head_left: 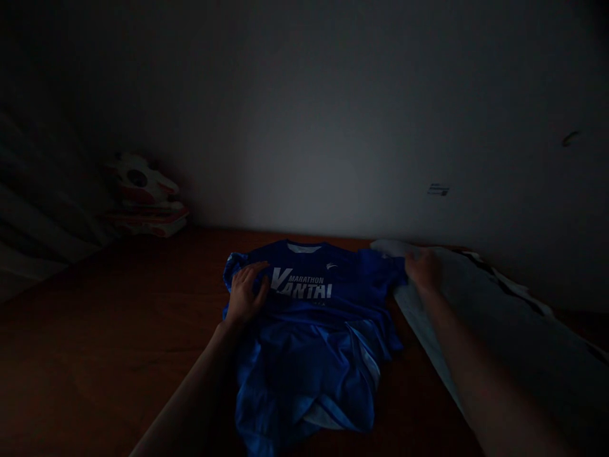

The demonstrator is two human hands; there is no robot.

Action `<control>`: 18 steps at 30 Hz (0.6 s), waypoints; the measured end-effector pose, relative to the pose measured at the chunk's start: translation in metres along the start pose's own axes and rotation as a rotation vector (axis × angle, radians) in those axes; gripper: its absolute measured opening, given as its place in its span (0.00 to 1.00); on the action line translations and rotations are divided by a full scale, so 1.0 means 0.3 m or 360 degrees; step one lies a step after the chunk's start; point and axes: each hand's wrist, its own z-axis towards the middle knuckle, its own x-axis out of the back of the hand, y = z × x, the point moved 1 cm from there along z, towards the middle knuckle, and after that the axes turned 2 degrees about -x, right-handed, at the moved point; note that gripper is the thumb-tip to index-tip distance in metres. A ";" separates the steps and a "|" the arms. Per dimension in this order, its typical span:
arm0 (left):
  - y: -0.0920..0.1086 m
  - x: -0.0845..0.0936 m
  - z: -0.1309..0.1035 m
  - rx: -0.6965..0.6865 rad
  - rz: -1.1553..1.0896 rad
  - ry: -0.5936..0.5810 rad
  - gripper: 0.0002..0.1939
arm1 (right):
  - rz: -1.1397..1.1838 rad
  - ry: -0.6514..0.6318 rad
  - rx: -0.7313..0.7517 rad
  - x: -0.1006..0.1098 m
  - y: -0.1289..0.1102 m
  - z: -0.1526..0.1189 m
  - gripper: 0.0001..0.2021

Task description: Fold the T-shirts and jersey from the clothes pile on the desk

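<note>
A blue T-shirt (309,317) with white lettering lies front up on a brown wooden surface, its collar toward the wall. The lower half is rumpled, with the hem folded and twisted. My left hand (247,292) rests flat on the shirt near its left sleeve, fingers stretched out and thumb apart. At the right sleeve, my right hand (422,270) is closed on the sleeve's end and pulls it out sideways. That hand is somewhat blurred, and its fingertips are partly hidden.
Dim light covers the room. A pale grey-green cloth (495,330) lies along the right side, under my right arm. At the back left, a toy-like white and red object (143,184) sits on a box (157,219). A small label (438,189) is on the wall behind.
</note>
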 end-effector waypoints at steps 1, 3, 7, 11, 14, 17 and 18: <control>-0.005 -0.006 0.002 0.0021 -0.0001 -0.0014 0.20 | -0.0063 0.0015 0.0008 0.010 0.010 -0.019 0.21; -0.014 -0.018 0.004 0.0049 0.0010 -0.0064 0.19 | -0.0146 -0.0129 0.0208 0.004 0.004 -0.092 0.19; -0.022 -0.030 -0.006 0.0018 0.0170 -0.0164 0.18 | -0.0231 -0.0671 0.0866 -0.048 -0.027 -0.271 0.22; -0.008 -0.022 -0.009 0.0021 0.0376 -0.0239 0.21 | -0.0531 -0.0825 0.0820 -0.056 -0.018 -0.332 0.26; 0.015 -0.016 0.023 0.0015 0.0403 -0.0244 0.20 | -0.0600 -0.0709 0.0755 -0.047 -0.043 -0.334 0.24; 0.033 -0.029 0.073 0.0071 0.0457 -0.0392 0.20 | -0.0443 -0.0638 0.0833 -0.056 -0.111 -0.362 0.23; 0.036 -0.039 0.087 0.0113 0.0508 -0.0491 0.22 | -0.0393 -0.0670 0.0833 -0.066 -0.134 -0.378 0.24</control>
